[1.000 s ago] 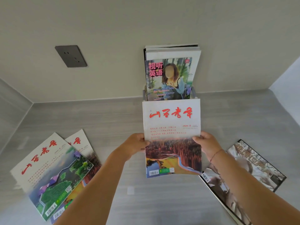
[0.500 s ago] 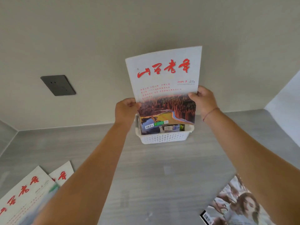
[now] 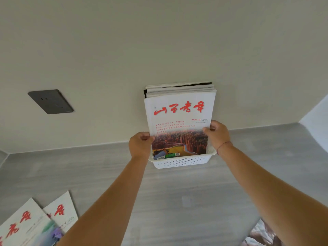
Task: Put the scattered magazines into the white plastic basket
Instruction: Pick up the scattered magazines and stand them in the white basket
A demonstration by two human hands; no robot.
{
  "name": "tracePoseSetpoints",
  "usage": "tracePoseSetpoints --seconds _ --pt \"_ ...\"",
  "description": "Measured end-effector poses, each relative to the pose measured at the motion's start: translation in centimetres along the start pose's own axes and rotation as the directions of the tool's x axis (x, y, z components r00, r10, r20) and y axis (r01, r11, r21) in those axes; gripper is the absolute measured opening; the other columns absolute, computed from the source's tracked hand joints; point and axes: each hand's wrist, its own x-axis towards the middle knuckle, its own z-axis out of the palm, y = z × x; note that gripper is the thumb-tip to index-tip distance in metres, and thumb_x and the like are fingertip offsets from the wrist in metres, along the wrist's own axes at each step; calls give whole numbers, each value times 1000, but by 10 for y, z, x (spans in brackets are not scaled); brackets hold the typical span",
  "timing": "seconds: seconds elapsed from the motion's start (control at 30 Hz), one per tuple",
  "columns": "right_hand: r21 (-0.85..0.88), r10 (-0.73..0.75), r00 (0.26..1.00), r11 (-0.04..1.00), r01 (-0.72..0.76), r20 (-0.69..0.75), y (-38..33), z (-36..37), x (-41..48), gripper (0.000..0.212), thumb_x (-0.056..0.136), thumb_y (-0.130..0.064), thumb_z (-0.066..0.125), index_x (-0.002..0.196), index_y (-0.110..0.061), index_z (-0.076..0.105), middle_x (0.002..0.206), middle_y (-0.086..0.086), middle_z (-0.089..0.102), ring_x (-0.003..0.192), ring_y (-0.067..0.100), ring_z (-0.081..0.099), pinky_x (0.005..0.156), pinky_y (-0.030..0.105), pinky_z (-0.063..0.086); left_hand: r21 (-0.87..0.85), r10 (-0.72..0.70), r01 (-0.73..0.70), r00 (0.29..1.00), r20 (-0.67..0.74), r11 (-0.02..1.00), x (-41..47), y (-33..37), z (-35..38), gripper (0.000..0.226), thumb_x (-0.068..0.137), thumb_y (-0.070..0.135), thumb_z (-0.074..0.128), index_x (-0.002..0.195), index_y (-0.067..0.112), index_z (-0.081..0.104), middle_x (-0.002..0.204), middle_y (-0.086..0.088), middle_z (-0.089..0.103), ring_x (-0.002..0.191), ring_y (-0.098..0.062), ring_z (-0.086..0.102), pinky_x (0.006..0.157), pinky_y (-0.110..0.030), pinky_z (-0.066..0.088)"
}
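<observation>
Lowering white-covered magazine with red title and forest photo (image 3: 179,121) into white perforated plastic basket (image 3: 181,162) at far edge of grey wood-grain worktop (image 3: 177,201). Held higher half a second ago; now bottom edge inside, in front of upright magazine stack (image 3: 179,87). Left hand (image 3: 140,145) and right hand (image 3: 217,134) pinching side edges, not yet released. Judged nearly seated. Left to collect: two white magazines (image 3: 26,226) at front-left corner, glossy magazine (image 3: 260,235) at front-right.
</observation>
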Motion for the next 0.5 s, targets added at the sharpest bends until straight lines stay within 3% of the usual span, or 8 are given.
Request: tracePoseSetpoints --seconds 0.1,0.2,0.27,0.4,0.5 --pt "38 61 995 998 -58 -80 3 2 5 25 84 -15 61 108 -11 56 107 6 65 95 25 62 76 29 44 26 -4 5 999 -53 1000 3 -2 1 21 78 17 71 97 16 62 95 -2 70 85 -23 66 73 -31 53" --pt "115 146 988 984 -139 -53 -2 4 7 55 87 -18 60 135 -15 35 131 10 51 102 23 57 91 36 46 70 27 -24 999 -42 997 1 1 4 40 84 17 65 123 13 56 112 -3 67 98 -22 62 81 -32 53" --pt "81 142 990 987 -142 11 -4 10 6 52 91 -17 52 138 -15 31 134 10 50 103 24 55 88 35 46 120 101 -102 995 12 988 -4 2 11 28 91 10 51 118 11 61 112 -6 68 99 -24 62 70 -24 50" --pt "82 129 988 987 -136 86 -7 25 3 45 89 -4 49 130 -14 32 115 4 51 90 16 48 66 17 40 198 133 -131 991 1 971 -12 6 29 34 93 -1 31 110 9 59 109 -9 66 84 -17 53 62 -18 42" --pt "112 138 984 982 -151 116 -9 26 2 52 88 0 50 132 -12 26 110 2 46 96 17 47 71 18 41 229 107 -103 994 -7 968 -13 10 32 34 92 -3 31 110 8 57 110 -12 65 82 -18 51 64 -21 43"
